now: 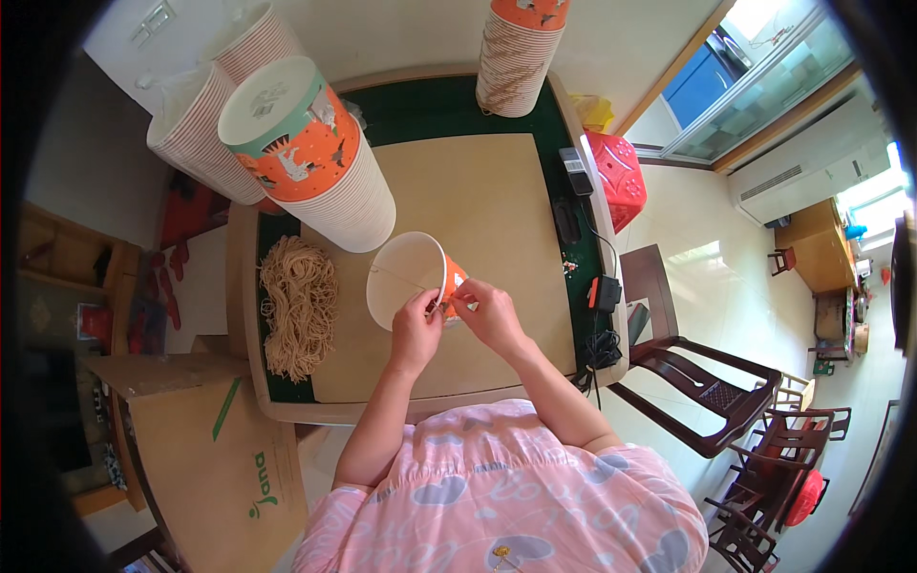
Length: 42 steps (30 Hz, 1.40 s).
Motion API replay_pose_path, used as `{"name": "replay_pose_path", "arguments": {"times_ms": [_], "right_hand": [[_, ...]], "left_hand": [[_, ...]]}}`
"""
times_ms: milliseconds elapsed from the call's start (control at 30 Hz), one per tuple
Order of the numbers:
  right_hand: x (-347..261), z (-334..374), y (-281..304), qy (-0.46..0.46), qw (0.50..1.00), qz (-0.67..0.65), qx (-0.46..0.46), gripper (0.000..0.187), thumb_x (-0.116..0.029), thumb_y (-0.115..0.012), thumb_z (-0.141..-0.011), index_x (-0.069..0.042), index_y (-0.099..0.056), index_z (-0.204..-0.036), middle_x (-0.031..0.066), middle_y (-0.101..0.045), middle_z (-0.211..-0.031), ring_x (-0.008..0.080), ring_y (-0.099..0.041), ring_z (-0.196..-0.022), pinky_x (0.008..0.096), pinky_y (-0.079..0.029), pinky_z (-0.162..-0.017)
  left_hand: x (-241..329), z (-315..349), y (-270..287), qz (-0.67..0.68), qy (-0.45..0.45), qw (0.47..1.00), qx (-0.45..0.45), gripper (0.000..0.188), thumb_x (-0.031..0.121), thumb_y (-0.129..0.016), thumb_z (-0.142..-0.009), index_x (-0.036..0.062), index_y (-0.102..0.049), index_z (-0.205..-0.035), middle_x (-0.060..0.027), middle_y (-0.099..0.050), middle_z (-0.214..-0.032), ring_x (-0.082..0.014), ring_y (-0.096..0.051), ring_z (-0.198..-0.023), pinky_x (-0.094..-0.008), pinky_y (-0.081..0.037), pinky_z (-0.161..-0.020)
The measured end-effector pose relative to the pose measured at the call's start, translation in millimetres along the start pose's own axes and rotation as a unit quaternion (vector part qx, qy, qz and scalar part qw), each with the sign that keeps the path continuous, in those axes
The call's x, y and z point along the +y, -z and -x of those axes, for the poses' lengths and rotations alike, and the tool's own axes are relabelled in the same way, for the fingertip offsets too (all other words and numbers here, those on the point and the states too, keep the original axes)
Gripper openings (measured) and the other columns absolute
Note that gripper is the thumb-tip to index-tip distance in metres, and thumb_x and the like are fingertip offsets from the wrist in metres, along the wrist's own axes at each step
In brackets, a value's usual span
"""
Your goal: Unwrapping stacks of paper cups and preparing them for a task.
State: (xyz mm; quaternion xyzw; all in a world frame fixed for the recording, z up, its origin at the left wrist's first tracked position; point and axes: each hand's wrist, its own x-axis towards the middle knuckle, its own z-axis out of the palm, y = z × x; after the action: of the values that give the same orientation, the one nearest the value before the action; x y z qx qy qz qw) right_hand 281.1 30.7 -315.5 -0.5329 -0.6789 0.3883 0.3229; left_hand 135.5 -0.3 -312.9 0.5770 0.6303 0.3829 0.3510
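A white paper bucket (396, 279) with an orange printed outside lies tilted on the table board, its mouth turned to the left. A thin tan string (401, 278) crosses the open mouth and runs to my fingers at the rim. My left hand (418, 325) is closed, pinching the near rim and the string there. Beside it, my right hand (487, 310) is closed too, its fingertips pinched together against the orange side, seemingly on the string's end; the fingers partly hide it. A loose bundle of tan strings (298, 306) lies left of the bucket.
Tall stacks of nested paper buckets stand at the back left (334, 181) and the back (519, 67). Black adapters and cables (602, 334) line the table's right edge. A cardboard box (205, 449) stands at the left, a dark wooden chair (707, 387) at the right, with a red stool (614, 177) behind.
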Motion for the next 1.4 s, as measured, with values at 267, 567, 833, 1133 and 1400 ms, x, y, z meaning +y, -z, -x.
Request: {"name": "replay_pose_path", "arguments": {"times_ms": [267,567,833,1133,1400], "right_hand": [[-1,-1,2,0.007,1.0,0.017,-0.005,0.012,-0.01,-0.064,-0.077,-0.001,-0.061,-0.084,0.012,-0.066,-0.081,0.026,-0.064,-0.072,0.034,-0.051,-0.064],[8,3,7,0.005,0.998,0.056,-0.026,0.012,-0.013,-0.062,-0.078,-0.004,-0.061,-0.085,0.0128,-0.064,-0.085,0.0306,-0.063,-0.073,0.0394,-0.05,-0.064],[38,13,9,-0.018,0.996,0.088,-0.019,0.01,-0.008,-0.063,-0.077,-0.002,-0.063,-0.085,0.0142,-0.065,-0.077,0.0286,-0.065,-0.072,0.0343,-0.051,-0.064],[48,21,16,0.002,0.996,0.078,0.045,0.012,-0.009,-0.066,-0.077,-0.004,-0.064,-0.087,0.0128,-0.062,-0.082,0.0253,-0.063,-0.075,0.033,-0.05,-0.067],[16,16,7,0.063,0.994,0.088,-0.033,0.011,-0.007,-0.066,-0.076,-0.004,-0.064,-0.086,0.0101,-0.056,-0.075,0.022,-0.057,-0.065,0.0311,-0.047,-0.06]], "left_hand": [[4,0,0,0.006,0.008,1.0,-0.008,0.025,-0.004,-0.057,-0.077,-0.0008,-0.059,-0.102,-0.0148,-0.063,-0.087,-0.0267,-0.063,-0.075,-0.0358,-0.049,-0.066],[6,0,-11,0.038,0.003,0.998,-0.046,0.019,0.004,-0.059,-0.081,-0.0011,-0.061,-0.1,-0.0149,-0.064,-0.086,-0.0239,-0.063,-0.071,-0.0335,-0.05,-0.063],[-20,-1,-40,0.056,-0.02,0.998,-0.036,0.01,0.005,-0.059,-0.083,-0.0009,-0.065,-0.087,-0.0117,-0.064,-0.07,-0.0178,-0.062,-0.061,-0.0293,-0.047,-0.055],[-38,5,-48,0.044,0.033,0.998,-0.028,0.007,0.007,-0.063,-0.077,-0.0005,-0.063,-0.08,-0.0139,-0.065,-0.072,-0.0251,-0.066,-0.067,-0.0324,-0.051,-0.06],[-26,5,-29,0.099,0.044,0.994,-0.018,0.008,0.006,-0.065,-0.079,-0.0008,-0.063,-0.08,-0.0122,-0.066,-0.073,-0.0204,-0.066,-0.066,-0.0302,-0.052,-0.062]]}}
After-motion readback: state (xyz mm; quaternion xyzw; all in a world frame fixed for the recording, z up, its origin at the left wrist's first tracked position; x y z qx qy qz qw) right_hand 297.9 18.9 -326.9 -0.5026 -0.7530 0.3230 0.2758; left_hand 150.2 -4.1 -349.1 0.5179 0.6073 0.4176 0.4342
